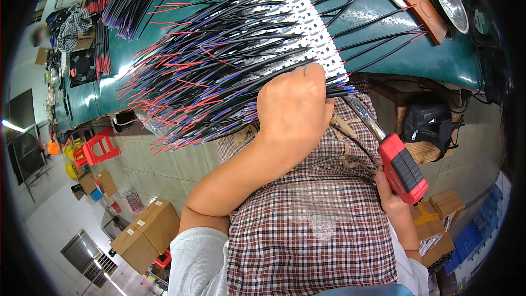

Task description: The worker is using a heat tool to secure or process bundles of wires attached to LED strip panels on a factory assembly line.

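Observation:
My left hand (293, 107) is closed around a bunch of black wires, its back turned up. The short red and blue ends of the wires (342, 91) stick out on the hand's right side. From the lower right, my right hand (388, 191) grips a red-and-black tool (402, 169) with a long metal barrel; most of its fingers are hidden behind the handle. The barrel's tip lies close to the wire ends; I cannot tell whether they touch. Beyond my left hand, a white perforated board (323, 35) carries rows of black wires (219, 60) with bare-looking red and blue ends.
The green table (378, 19) holds a round metal dish (449, 3), an orange-brown block (422, 8) and more wire bundles (129, 3). A black bag (427, 123) rests on a wooden stool at right. A red stool (101, 145) and cardboard boxes (145, 235) stand at left.

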The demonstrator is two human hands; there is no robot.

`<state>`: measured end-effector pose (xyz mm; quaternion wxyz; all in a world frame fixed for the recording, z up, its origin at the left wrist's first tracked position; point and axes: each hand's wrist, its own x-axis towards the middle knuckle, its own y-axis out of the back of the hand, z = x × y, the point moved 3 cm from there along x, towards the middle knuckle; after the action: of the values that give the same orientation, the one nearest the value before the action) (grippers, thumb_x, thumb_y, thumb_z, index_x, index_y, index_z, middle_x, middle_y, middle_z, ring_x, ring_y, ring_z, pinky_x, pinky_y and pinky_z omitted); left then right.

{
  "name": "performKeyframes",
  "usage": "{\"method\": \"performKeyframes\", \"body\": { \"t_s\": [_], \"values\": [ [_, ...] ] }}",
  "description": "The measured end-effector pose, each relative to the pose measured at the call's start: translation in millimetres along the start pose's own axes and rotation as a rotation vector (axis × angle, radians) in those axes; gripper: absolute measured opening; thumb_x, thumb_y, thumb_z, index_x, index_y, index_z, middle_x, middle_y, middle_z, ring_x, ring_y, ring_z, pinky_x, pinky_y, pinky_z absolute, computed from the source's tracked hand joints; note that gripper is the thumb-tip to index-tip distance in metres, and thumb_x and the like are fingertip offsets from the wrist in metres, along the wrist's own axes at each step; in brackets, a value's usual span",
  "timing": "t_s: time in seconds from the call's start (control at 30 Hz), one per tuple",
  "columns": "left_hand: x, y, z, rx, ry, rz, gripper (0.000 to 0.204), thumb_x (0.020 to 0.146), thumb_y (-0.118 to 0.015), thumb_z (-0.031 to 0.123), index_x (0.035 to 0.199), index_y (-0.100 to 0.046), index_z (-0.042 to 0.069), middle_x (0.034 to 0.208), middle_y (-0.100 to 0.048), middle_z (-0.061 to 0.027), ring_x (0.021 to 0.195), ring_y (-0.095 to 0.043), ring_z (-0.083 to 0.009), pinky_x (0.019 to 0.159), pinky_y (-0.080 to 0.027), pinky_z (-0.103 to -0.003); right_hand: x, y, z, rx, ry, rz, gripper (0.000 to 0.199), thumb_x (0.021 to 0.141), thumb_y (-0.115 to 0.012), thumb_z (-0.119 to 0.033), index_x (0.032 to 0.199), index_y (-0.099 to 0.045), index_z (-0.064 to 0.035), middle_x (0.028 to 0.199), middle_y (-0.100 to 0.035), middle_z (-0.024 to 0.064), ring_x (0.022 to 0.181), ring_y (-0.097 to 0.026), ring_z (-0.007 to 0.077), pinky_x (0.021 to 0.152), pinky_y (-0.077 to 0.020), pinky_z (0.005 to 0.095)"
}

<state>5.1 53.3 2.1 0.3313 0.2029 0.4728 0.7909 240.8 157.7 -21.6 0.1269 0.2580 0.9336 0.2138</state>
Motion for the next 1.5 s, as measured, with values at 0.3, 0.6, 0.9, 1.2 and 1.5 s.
{"method": "performKeyframes", "body": {
  "t_s": [0.3, 0.6, 0.9, 1.2, 1.5],
  "values": [
    [2, 3, -1, 0.005, -0.021, 0.025, 0.02, 0.065, -0.073, 0.008, 0.074, -0.056, 0.002, 0.069, -0.062, -0.0148, 0.064, -0.062, -0.0335, 0.058, -0.048, -0.042, 18, -2, -17, -0.034, 0.124, -0.02, 0.017, 0.074, -0.069, -0.003, 0.09, -0.064, 0.0021, 0.078, -0.062, 0.0136, 0.064, -0.062, 0.0285, 0.057, -0.0485, 0.0338],
    [3, 2, -2, -0.003, -0.028, 0.009, 0.019, 0.066, -0.072, 0.007, 0.074, -0.056, 0.002, 0.07, -0.062, -0.015, 0.064, -0.062, -0.0335, 0.059, -0.048, -0.042, -17, 8, 12, -0.081, -0.11, 0.051, 0.015, 0.078, -0.069, -0.004, 0.092, -0.065, 0.001, 0.082, -0.064, 0.0125, 0.073, -0.063, 0.0275, 0.067, -0.0501, 0.0344],
    [3, 2, -2, -0.003, -0.03, 0.008, 0.017, 0.066, -0.07, 0.006, 0.075, -0.057, 0.002, 0.07, -0.062, -0.0149, 0.065, -0.062, -0.0343, 0.059, -0.049, -0.042, -7, 6, 2, 0.255, -0.124, 0.046, 0.015, 0.09, -0.057, -0.001, 0.105, -0.058, 0.0022, 0.081, -0.057, 0.0053, 0.068, -0.054, 0.0132, 0.063, -0.0457, 0.0281],
    [4, 18, -6, 0.007, -0.042, -0.014, 0.018, 0.07, -0.069, 0.004, 0.085, -0.059, 0.003, 0.081, -0.064, -0.0154, 0.074, -0.063, -0.0348, 0.066, -0.05, -0.042, 7, 4, 0, 0.318, 0.032, 0.079, 0.01, 0.095, -0.051, -0.006, 0.103, -0.047, 0.0001, 0.074, -0.046, 0.0034, 0.046, -0.035, 0.0051, 0.046, -0.0343, 0.0212],
    [9, 137, -26, 0.15, -0.09, 0.543, 0.018, 0.094, -0.06, 0.016, 0.089, -0.065, 0.0, 0.065, -0.058, -0.0118, 0.054, -0.05, -0.0178, 0.054, -0.041, -0.029, 10, 9, 15, 0.544, 0.051, 0.36, 0.014, 0.094, -0.053, -0.005, 0.108, -0.051, -0.0009, 0.076, -0.05, 0.0025, 0.046, -0.032, 0.0035, 0.043, -0.0295, 0.0209]
  ]
}}
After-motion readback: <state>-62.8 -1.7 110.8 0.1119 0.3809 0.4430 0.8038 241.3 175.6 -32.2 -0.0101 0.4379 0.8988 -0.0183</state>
